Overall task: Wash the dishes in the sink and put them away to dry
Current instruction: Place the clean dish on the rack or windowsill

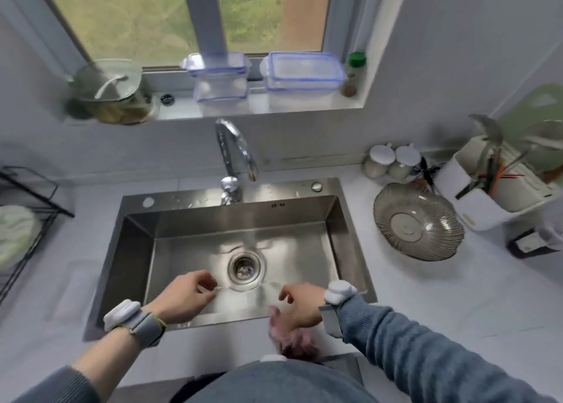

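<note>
Two hands are seen low over the near part of the steel sink (182,219). The left hand (182,297) has its fingers (207,280) curled, seemingly pinching the rim of a clear glass dish (243,287) that is nearly invisible against the basin and lies over the drain (246,268), just beside those fingers. The right hand (300,306) is blurred; its fingers are bent near the dish's other edge, but whether anything is clamped cannot be told. A pinkish blurred shape (289,338) is seen under that hand. Well beyond the fingers stands the faucet (236,152). On the bench, far right of the right hand, a ribbed glass bowl (419,221) is set upside down beside a utensil holder (493,189).
</note>
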A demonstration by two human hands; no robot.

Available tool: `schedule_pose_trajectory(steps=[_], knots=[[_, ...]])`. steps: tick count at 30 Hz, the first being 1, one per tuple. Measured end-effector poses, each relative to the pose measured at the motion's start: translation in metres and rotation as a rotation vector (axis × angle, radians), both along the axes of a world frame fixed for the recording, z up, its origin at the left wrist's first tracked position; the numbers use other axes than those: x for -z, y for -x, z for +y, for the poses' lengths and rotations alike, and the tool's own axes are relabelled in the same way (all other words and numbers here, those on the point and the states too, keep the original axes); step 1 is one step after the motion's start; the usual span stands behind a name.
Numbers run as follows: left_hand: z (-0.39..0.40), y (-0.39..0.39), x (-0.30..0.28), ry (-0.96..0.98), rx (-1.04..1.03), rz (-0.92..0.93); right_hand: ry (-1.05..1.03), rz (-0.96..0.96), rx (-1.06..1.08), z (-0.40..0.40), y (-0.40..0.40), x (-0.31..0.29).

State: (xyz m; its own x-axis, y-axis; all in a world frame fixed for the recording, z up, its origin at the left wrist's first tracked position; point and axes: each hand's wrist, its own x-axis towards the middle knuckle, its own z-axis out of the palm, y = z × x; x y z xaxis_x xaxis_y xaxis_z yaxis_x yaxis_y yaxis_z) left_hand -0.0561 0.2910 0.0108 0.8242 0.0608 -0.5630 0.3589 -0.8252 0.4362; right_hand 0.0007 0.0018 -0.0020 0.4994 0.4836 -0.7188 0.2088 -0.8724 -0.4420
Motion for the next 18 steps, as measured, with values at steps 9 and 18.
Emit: schedule_pose_trajectory(steps=[9, 18], knots=[[0.094, 0.093, 0.034, 0.006, -0.338, 0.068, 0.039, 0.012, -0.008, 0.06, 0.039, 0.032], [0.19, 0.111, 0.041, 0.01, -0.797, 0.012, -0.139, -0.055, 0.162, 0.157, 0.03, 0.016]])
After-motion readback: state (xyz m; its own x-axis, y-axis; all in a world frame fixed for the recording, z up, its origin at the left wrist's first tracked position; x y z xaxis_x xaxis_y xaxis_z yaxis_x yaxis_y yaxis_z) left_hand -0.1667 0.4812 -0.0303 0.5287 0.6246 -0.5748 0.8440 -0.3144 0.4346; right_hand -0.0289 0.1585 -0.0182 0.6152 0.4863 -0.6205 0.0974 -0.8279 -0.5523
